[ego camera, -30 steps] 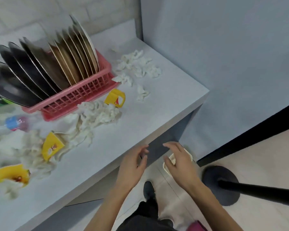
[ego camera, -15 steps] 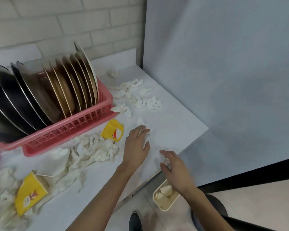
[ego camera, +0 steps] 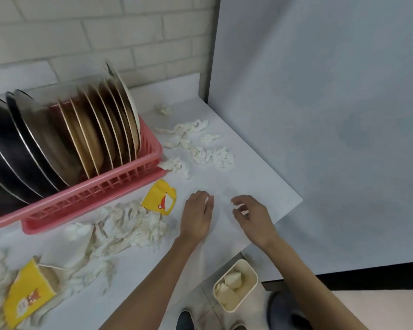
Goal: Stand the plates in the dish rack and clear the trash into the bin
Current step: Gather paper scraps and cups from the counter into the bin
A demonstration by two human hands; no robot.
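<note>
Rn left hand (ego camera: 197,215) curled, can't tell if pinching anything; right hand (ego camera: 253,217) loose, empty. We shd bunch tissue scraps (ego camera: 210,153) nr worktop (ego camera: 260,184) right edge, into bin (ego camera: 250,272).

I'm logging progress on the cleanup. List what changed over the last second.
The left hand and right hand rose from by the bin up onto the table, closing on a blurred tissue scrap between them; whether the left grips it is unclear. The plates, dish rack, tissue heaps and yellow cartons stayed put.
</note>
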